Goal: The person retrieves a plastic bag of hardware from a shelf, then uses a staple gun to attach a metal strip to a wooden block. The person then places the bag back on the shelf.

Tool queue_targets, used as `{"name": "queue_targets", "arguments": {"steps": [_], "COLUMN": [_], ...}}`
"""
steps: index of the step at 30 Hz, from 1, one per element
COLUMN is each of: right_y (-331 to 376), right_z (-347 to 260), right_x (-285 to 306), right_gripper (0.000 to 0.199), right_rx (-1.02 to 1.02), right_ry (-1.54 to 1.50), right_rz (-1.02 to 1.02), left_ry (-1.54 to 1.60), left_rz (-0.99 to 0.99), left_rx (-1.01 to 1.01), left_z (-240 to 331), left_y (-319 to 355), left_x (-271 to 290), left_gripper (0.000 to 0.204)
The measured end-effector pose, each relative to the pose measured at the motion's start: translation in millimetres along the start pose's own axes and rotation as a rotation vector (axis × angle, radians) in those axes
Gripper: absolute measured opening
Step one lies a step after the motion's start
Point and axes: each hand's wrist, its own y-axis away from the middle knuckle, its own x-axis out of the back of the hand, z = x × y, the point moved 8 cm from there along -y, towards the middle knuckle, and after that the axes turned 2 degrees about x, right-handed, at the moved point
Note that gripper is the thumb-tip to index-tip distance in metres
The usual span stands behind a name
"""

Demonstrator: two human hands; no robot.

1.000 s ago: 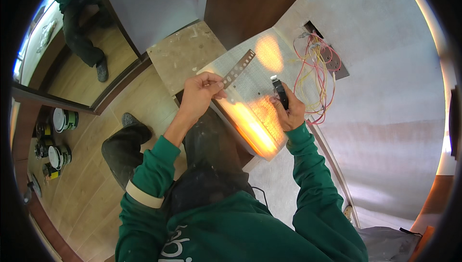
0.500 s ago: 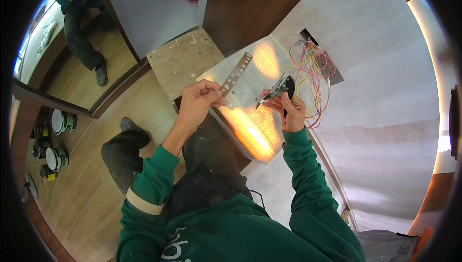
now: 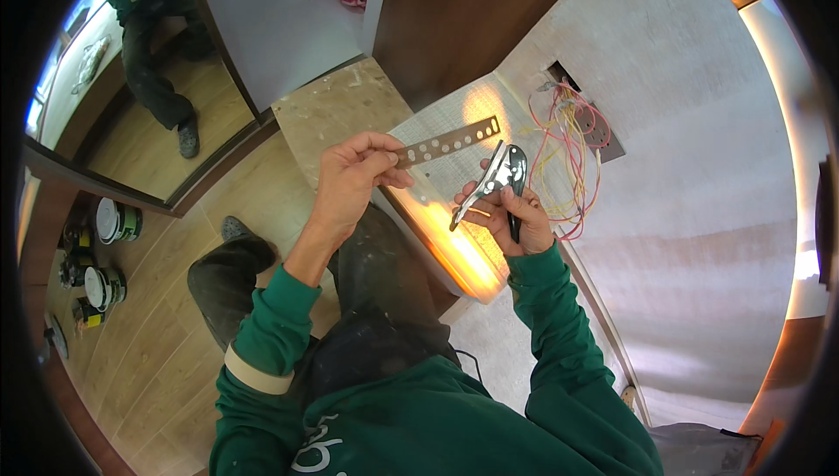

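My left hand (image 3: 354, 177) pinches the near end of a flat brown strip with holes (image 3: 444, 145) between thumb and fingers. The strip points right and slightly upward, over the ledge. In my right hand (image 3: 528, 224) is a plier-like hand tool (image 3: 496, 175) with a shiny metal body and black handles; its exact kind is hard to make out. My thumb and fingers close around its lower part. The strip's free end is just above the tool's upper end, and I cannot tell whether they touch.
Loose pink and yellow wires (image 3: 572, 166) hang from a wall opening beside a socket plate (image 3: 603, 131). Warm light glows along the ledge edge (image 3: 476, 275). A stained board (image 3: 336, 109) adjoins the ledge. Buckets (image 3: 107, 288) stand on the floor at left, below a mirror (image 3: 210, 100).
The strip has swung from pointing steeply up to lying more level, its free end moving right toward the tool. My right hand has turned the tool, showing its shiny side.
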Motion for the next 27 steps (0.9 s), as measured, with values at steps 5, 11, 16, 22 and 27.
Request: {"name": "queue_targets", "arguments": {"steps": [5,11,16,22,27], "right_y": [-4.8,-18.8,-19.8,-22.2,-17.3], "right_z": [-6.1,-1.0,15.3,27.6,47.8], "right_x": [-13.4,-21.8,-18.6,-29.7,-40.9], "right_gripper": [0.049,0.045,0.041,0.038,0.037], "right_rx": [0.008,0.011,-0.044,0.02,0.049], "right_ry": [-0.035,-0.127,-0.064,-0.003,0.112], "right_rz": [0.043,0.005,0.087,0.208,0.281], "left_ry": [0.009,-0.044,-0.088,0.3,0.466], "left_rz": [0.022,0.014,-0.001,0.083,0.128], "left_rx": [0.023,0.015,0.025,0.059,0.167], "left_z": [5.5,20.1,28.9,28.8,-10.4], "left_y": [-1.6,-2.6,-7.9,-0.1,17.1], "left_x": [10.4,24.9,35.6,23.2,-9.0], "left_gripper": [0.017,0.021,0.022,0.027,0.03]}}
